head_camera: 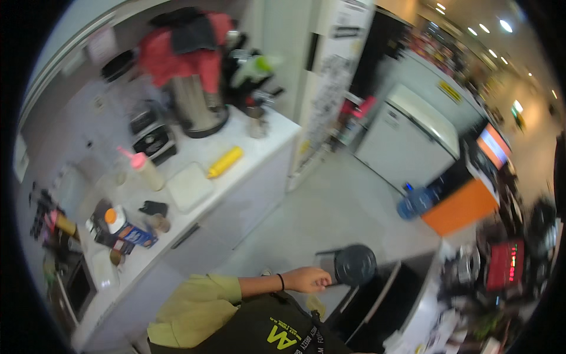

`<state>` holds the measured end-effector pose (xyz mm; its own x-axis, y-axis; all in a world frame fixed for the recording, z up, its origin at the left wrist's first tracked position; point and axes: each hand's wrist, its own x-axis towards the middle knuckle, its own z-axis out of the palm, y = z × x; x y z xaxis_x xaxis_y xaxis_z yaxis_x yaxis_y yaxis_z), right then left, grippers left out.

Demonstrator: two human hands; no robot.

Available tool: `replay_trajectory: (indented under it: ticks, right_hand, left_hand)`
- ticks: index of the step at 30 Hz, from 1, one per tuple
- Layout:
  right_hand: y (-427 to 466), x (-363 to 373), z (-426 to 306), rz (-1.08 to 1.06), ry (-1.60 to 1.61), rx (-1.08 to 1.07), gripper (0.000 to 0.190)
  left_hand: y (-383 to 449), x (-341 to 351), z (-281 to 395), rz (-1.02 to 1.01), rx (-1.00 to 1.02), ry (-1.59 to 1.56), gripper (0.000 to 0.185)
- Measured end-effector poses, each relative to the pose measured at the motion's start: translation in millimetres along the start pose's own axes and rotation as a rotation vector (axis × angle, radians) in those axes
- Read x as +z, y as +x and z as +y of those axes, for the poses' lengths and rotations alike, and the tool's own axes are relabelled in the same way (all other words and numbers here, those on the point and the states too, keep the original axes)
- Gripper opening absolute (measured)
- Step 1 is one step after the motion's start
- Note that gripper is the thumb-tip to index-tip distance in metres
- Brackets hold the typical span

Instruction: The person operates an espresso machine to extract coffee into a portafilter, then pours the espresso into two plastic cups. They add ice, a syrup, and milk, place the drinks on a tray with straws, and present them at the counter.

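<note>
My left hand (306,280), with a black band at the wrist, is out in front of the dark apron (261,325). Its fingers are curled. Beside the fingertips is a dark grey round-topped thing (356,265), perhaps a stool; blur hides whether the hand touches it or holds anything. My right hand is out of view. On the white counter (278,130) to the left lie a yellow squeeze bottle (225,162) and a pale flat board or lid (190,186). A pink-capped squeeze bottle (148,171) stands behind them.
A steel urn (194,104) draped with red cloth and a black blender base (154,139) stand on the counter. An orange-capped container (130,228) is nearer. Across the grey floor (309,212) are a white chest freezer (404,137), a blue water bottle (415,203) and an orange cabinet (462,208).
</note>
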<state>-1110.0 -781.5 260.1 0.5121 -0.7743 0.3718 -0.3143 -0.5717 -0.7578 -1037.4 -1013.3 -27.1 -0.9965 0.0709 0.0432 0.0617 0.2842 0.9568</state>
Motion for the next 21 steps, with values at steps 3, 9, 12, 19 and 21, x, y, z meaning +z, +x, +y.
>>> replay_trajectory:
  ticks: [3,9,12,19,21]
  right_hand:
    - [49.9,-36.7,44.1,-0.057,0.012,-0.051,0.024]
    - [123.1,-94.4,143.8,-0.356,0.144,-0.228,0.021]
    - [146.3,-134.1,174.8,-0.494,0.277,-0.406,0.020]
    - [113.8,-247.4,224.3,-0.418,0.096,-0.423,0.018]
    - [93.5,-284.6,246.7,-0.363,0.011,-0.404,0.018]
  left_hand:
    - [-37.8,-94.3,-17.9,0.392,-0.124,0.153,0.027]
    - [-70.8,-185.9,-31.6,0.915,-0.274,0.191,0.028]
    - [-57.0,-191.6,-51.3,0.997,-0.267,0.138,0.028]
    - [49.1,-191.4,-91.6,0.682,-0.313,0.046,0.033]
    - [102.3,-204.6,-102.0,0.599,-0.404,0.037,0.034]
